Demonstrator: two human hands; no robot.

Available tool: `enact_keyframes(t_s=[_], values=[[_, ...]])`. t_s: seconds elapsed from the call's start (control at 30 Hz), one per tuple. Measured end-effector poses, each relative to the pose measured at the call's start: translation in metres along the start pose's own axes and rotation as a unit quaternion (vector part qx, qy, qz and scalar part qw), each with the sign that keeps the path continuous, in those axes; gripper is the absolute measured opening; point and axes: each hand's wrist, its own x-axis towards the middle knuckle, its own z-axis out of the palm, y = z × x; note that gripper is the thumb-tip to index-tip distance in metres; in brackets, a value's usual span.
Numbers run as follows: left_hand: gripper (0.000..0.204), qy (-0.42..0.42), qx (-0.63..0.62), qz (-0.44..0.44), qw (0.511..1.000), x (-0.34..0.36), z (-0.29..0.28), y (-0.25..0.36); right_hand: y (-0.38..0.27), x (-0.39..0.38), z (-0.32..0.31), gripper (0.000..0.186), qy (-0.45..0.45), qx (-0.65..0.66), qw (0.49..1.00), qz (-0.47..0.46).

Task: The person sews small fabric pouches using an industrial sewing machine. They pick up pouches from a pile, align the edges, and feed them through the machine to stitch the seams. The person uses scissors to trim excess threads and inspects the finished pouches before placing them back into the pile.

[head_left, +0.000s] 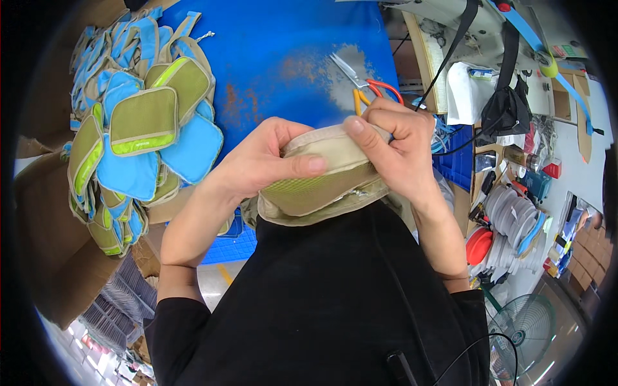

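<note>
A beige and olive-green fabric pouch [322,186] with a mesh panel is held up close to my body. My left hand [270,157] grips its left side, thumb pressed on the beige upper band. On the opposite end, my right hand [396,141] pinches the upper right edge between thumb and bent fingers. The fingertips behind the fabric are hidden. Just beyond my right hand lies a pair of scissors [360,80] with red and orange handles, blades pointing away, on the blue work surface [257,58].
At left is a heap of similar olive pouches [145,119] with blue lining and lime trim, beside a cardboard box [51,219]. Rolls of white and red tape [508,219] crowd the right side. A black strap [463,32] hangs at upper right; a green fan [518,334] stands lower right.
</note>
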Motion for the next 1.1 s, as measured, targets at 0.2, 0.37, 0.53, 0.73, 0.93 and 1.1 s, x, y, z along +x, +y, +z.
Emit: enact_keyframes(t_s=[0.2,0.37,0.53,0.73,0.93,1.1], values=[[0.041,0.014,0.011,-0.012,1.000,-0.001,0.001,0.001,0.008,-0.003,0.001,0.035,0.009,0.026,1.000,0.000],[0.034,0.010,-0.004,-0.013,1.000,-0.005,-0.005,0.000,0.013,-0.006,-0.003,0.035,0.053,0.020,0.998,-0.010],[0.022,0.109,0.070,0.149,0.980,-0.021,-0.017,-0.009,0.038,-0.015,-0.013,0.035,0.151,0.065,0.986,0.026],[0.013,0.213,0.385,0.278,0.854,-0.014,-0.005,-0.002,0.039,-0.018,-0.017,0.032,-0.016,0.047,0.998,0.030],[0.016,0.240,0.488,0.369,0.754,0.014,0.022,0.002,-0.006,0.001,0.001,0.038,-0.101,0.120,0.977,0.147],[0.037,0.330,0.410,0.313,0.791,0.015,0.008,-0.030,-0.004,-0.009,0.005,0.038,-0.014,0.382,0.910,0.160]])
